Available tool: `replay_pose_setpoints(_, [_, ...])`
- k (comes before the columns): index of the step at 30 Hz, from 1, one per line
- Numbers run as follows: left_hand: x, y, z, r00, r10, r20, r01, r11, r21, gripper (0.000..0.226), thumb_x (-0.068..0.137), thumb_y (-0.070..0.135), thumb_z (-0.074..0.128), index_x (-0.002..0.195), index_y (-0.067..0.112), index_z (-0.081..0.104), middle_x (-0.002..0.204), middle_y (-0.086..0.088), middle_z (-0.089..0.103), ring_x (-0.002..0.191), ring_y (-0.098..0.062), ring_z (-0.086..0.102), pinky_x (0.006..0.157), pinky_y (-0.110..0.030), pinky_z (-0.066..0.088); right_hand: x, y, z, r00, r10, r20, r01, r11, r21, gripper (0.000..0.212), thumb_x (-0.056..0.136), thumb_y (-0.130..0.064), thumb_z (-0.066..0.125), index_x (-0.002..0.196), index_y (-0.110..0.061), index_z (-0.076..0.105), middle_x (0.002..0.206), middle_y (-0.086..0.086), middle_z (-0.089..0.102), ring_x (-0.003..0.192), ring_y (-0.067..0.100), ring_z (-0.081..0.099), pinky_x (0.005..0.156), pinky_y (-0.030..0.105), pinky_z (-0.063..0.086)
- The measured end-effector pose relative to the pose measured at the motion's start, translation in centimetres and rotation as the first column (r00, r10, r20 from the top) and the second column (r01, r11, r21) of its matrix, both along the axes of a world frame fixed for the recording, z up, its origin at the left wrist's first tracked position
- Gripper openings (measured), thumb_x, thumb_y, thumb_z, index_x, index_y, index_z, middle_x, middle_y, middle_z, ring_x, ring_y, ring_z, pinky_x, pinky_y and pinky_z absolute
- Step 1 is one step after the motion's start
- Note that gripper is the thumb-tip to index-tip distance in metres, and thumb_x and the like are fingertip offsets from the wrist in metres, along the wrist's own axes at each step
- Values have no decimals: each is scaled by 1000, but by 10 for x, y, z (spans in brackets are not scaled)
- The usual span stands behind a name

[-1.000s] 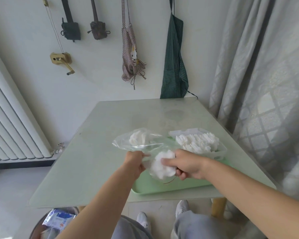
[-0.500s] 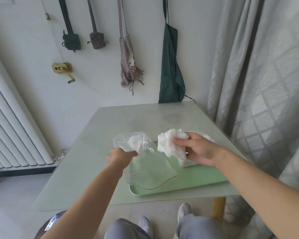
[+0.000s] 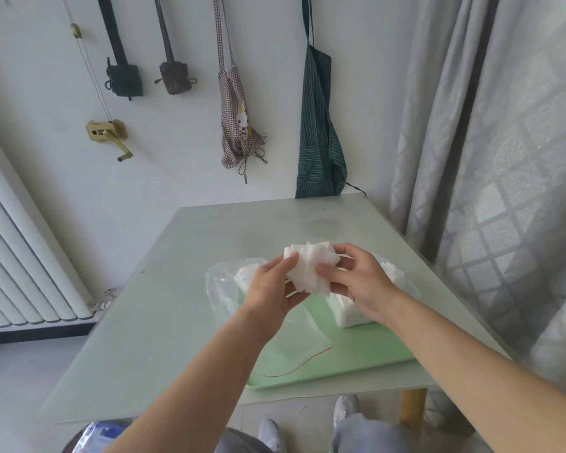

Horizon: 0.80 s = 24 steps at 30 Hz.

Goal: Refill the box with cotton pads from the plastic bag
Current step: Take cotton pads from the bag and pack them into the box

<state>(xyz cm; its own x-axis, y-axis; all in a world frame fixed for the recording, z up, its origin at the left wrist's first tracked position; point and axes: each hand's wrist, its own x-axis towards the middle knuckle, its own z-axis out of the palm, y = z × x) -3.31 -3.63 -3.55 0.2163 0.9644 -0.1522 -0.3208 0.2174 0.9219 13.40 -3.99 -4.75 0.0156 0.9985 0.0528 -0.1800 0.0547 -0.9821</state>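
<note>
Cotton pads [image 3: 309,268] sit pinched between both hands: left hand [image 3: 270,289] and right hand [image 3: 356,282] fingers press the stack above the green tray [image 3: 356,361]. Plastic bag [image 3: 223,286] lies at the tray's left edge, box [image 3: 350,313] at its right; no readable writing.

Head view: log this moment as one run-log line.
stage: transfer | left hand + right hand: holding white cotton pad stack | clear plastic bag: released on green tray | translucent box: partly filled

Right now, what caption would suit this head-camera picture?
Both hands, left hand and right hand, hold a bunch of cotton pads above the plastic bag and green tray.
</note>
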Motion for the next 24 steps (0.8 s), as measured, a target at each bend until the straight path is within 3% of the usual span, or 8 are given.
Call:
replay_pose_setpoints(3, [9,9,1,998,50,31,-47,993,-107,20,96,20,55,105,8,68,85,-7,63,69,-21,68,76,-37,58,5,5,-5,1000,-12,27,12,1000,-7,28,82,-3,75,107,-3,62,103,14,69,86,28,73,71,38,60])
replay_pose_setpoints(9, [15,24,-5,991,79,108,-54,976,-212,27,96,21,56,117,6,62,94,-11,61,67,-23,66,68,-36,59,12,16,-15,999,-15,43,16,1000,-20,21,81,-7,76,97,-6,63,103,11,67,84,25,71,66,35,58])
replay_pose_setpoints(12, [16,31,-6,988,109,105,-88,978,-189,19,100,18,52,109,6,63,87,-9,65,60,-23,66,65,-35,60,17,18,-18,1000,1,-23,-2,1000,-28,20,78,-9,77,91,-11,62,99,8,68,85,25,70,66,35,57])
replay_pose_setpoints(15, [15,36,-10,993,120,24,-116,986,-121,24,104,17,43,105,5,65,80,-7,73,68,-24,69,73,-39,60,24,19,-20,992,29,-119,-37,997,-66,29,73,-14,75,99,-11,63,97,7,70,84,22,70,65,33,58])
replay_pose_setpoints(19, [14,41,-15,987,132,-94,-138,989,-54,29,104,17,43,118,0,61,102,-17,71,82,-27,71,75,-37,61,31,20,-17,976,83,-199,-99,992,-72,34,75,-10,71,108,-8,61,93,5,71,79,18,70,62,29,57])
replay_pose_setpoints(24, [19,37,-17,995,76,-71,-76,997,-1,20,94,5,58,114,2,64,101,-16,71,83,-24,71,73,-31,60,30,23,-11,959,85,-271,-113,990,-88,43,75,-12,70,117,-5,61,94,7,71,77,18,70,61,28,56])
